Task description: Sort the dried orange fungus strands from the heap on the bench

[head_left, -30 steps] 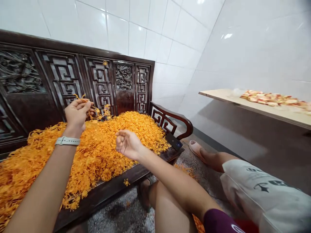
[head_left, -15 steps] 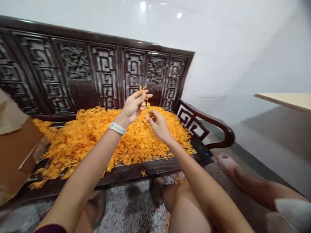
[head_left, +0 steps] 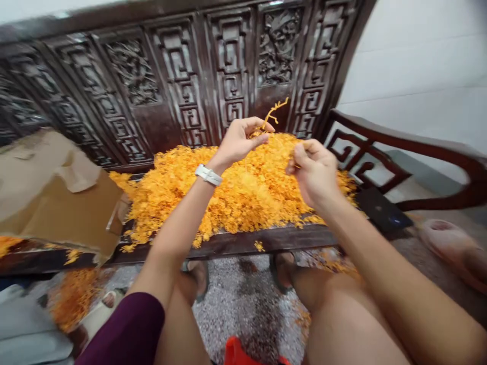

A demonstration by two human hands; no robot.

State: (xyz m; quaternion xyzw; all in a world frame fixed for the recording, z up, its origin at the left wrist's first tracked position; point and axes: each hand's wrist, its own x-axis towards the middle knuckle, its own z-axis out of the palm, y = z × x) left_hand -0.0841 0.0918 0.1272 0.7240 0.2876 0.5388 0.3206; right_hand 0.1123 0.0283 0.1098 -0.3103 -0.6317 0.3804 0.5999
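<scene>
A large heap of small orange plastic-looking pieces (head_left: 228, 197) covers the seat of a dark carved wooden bench (head_left: 232, 242). Above the heap, my left hand (head_left: 243, 139), with a white band on its wrist, pinches a thin branching orange sprig (head_left: 274, 112) between thumb and fingers. The sprig's tip points up and to the right. My right hand (head_left: 314, 170) is to its right, apart from it, with thumb and fingertips pressed together. Whatever those fingers hold, if anything, is too small to make out.
A torn cardboard box (head_left: 68, 203) stands on the bench at left. A black phone-like object (head_left: 384, 210) lies by the armrest (head_left: 414, 139). More orange pieces (head_left: 74, 296) lie on the floor, near another person's foot. Something red (head_left: 239, 352) shows between my knees.
My hands have moved apart, the right one drawing away to the right. The view has turned down and left, showing more of the cardboard box and the floor.
</scene>
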